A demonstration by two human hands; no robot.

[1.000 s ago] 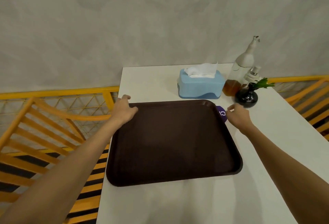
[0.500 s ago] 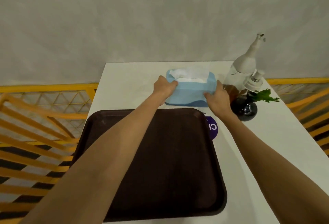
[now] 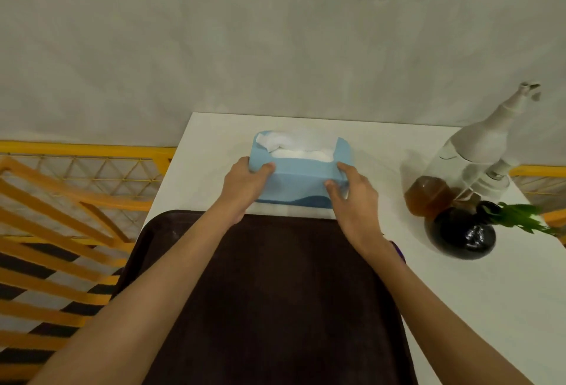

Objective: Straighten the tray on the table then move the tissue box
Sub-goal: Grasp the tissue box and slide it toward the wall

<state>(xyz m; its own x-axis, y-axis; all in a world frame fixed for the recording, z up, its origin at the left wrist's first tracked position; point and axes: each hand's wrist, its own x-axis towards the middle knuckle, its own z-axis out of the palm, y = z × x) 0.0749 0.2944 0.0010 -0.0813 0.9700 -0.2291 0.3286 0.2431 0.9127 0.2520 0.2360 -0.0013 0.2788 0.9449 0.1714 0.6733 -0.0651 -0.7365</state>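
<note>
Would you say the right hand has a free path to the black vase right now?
Probably yes, once it lets go: the right hand grips the tissue box, and only bare table lies between it and the vase.

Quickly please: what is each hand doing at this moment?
Left hand: closed on the tissue box, left end.
Right hand: closed on its right end.

We find no text, label, brand or number that can be read here. The purple sticker (image 3: 398, 251) on the table (image 3: 477, 292), just beside the right edge of the tray (image 3: 294, 308), shows only as a thin sliver past the right forearm, so we cannot make out any lettering on it.
</note>
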